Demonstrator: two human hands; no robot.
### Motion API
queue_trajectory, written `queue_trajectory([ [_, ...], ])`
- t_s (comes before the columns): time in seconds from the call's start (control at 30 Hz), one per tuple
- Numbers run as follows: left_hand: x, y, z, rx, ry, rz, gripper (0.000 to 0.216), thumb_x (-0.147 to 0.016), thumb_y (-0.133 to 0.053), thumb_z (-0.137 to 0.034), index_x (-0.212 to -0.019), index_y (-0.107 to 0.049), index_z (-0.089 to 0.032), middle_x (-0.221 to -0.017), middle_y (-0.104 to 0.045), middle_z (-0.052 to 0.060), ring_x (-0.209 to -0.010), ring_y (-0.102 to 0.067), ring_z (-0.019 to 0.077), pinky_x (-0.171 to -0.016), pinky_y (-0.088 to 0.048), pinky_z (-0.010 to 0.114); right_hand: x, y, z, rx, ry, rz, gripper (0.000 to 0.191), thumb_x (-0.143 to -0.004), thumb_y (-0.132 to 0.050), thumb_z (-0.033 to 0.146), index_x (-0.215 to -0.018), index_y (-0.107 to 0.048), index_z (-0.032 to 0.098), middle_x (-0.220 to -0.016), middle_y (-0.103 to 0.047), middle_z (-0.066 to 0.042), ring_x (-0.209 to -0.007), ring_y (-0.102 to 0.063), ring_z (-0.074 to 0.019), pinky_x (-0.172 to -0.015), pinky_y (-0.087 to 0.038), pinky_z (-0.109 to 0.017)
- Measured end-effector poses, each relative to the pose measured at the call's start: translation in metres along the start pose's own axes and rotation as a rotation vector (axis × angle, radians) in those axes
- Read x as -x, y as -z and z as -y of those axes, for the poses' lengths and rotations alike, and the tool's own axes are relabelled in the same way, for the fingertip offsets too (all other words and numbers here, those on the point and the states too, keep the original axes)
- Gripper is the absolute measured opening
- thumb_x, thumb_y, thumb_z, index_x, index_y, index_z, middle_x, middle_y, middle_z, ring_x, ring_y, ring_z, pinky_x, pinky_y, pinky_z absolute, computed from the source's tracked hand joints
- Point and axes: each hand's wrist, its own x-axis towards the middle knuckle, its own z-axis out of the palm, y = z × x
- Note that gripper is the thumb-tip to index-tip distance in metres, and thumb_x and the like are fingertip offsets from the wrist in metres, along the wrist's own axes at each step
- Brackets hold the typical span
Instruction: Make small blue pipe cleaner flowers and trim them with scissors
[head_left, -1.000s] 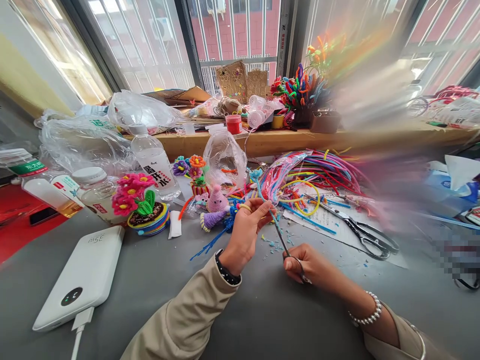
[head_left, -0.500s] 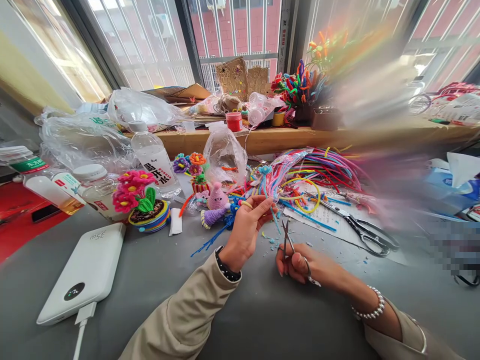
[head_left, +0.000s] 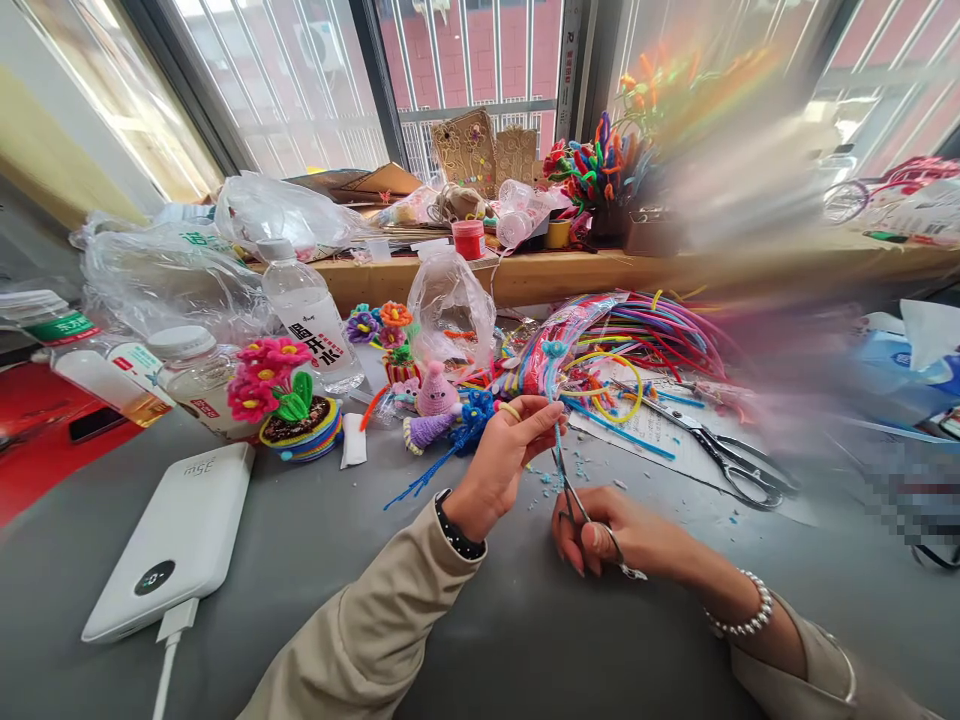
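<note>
My left hand [head_left: 504, 462] pinches a blue pipe cleaner [head_left: 556, 395] that stands nearly upright, its curled top near the coloured bundle. My right hand [head_left: 607, 535] is closed on small scissors [head_left: 571, 492], whose blades meet the lower part of the blue stem. Blue fuzz crumbs [head_left: 551, 480] lie on the grey table [head_left: 315, 560] under both hands. A purple and pink knitted doll [head_left: 433, 408] and a blue fuzzy piece [head_left: 472, 415] lie just left of my left hand.
A white power bank [head_left: 176, 540] with its cable lies at the front left. A pink flower pot [head_left: 289, 405], water bottles [head_left: 311, 320] and plastic bags stand behind it. Larger scissors [head_left: 731, 462] on paper and a pile of coloured pipe cleaners [head_left: 645, 340] lie to the right.
The pipe cleaner went from slanting between both hands to nearly upright in my left hand. The small scissors came up and now close on its lower stem.
</note>
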Motion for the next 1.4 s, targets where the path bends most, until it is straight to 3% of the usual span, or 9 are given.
queue_trajectory([
  [0.23,0.000,-0.001,0.002,0.028,-0.023,-0.025,0.023,-0.058,-0.071,-0.024,-0.070,-0.054,-0.015,-0.065,-0.057,-0.003,-0.062,-0.053,0.0061,-0.062,-0.040,0.019,-0.002,-0.001,-0.006,-0.110,0.017,0.008,0.068,-0.070,-0.028,0.074,-0.057,-0.052,0.011,-0.046,-0.042,0.002,-0.040,-0.035,-0.0057,-0.043,-0.028,-0.021],
  [0.63,-0.001,-0.004,0.002,0.123,-0.022,-0.091,0.025,-0.056,-0.072,-0.017,-0.071,-0.052,-0.014,-0.063,-0.057,-0.005,-0.060,-0.054,0.0046,-0.059,-0.040,0.017,-0.004,-0.003,-0.017,-0.217,-0.002,-0.051,0.063,-0.071,-0.039,0.069,-0.048,-0.049,0.011,-0.048,-0.043,0.002,-0.033,-0.029,-0.0018,-0.038,-0.021,-0.021],
  [0.83,-0.002,-0.003,0.003,0.136,-0.035,-0.108,0.025,-0.057,-0.071,-0.015,-0.073,-0.052,-0.014,-0.062,-0.057,-0.005,-0.059,-0.055,0.0036,-0.058,-0.041,0.015,-0.003,-0.003,-0.015,-0.183,-0.046,-0.097,0.063,-0.069,-0.039,0.070,-0.044,-0.045,0.012,-0.046,-0.040,0.002,-0.034,-0.028,-0.0024,-0.036,-0.018,-0.021],
  [1.4,-0.003,0.000,0.003,0.134,-0.090,-0.112,0.026,-0.056,-0.072,-0.019,-0.072,-0.052,-0.014,-0.063,-0.057,-0.004,-0.059,-0.053,0.0047,-0.060,-0.041,0.017,-0.003,-0.002,-0.011,-0.084,-0.111,-0.189,0.062,-0.067,-0.042,0.071,-0.037,-0.039,0.016,-0.037,-0.034,0.003,-0.040,-0.034,-0.0075,-0.044,-0.025,-0.024],
])
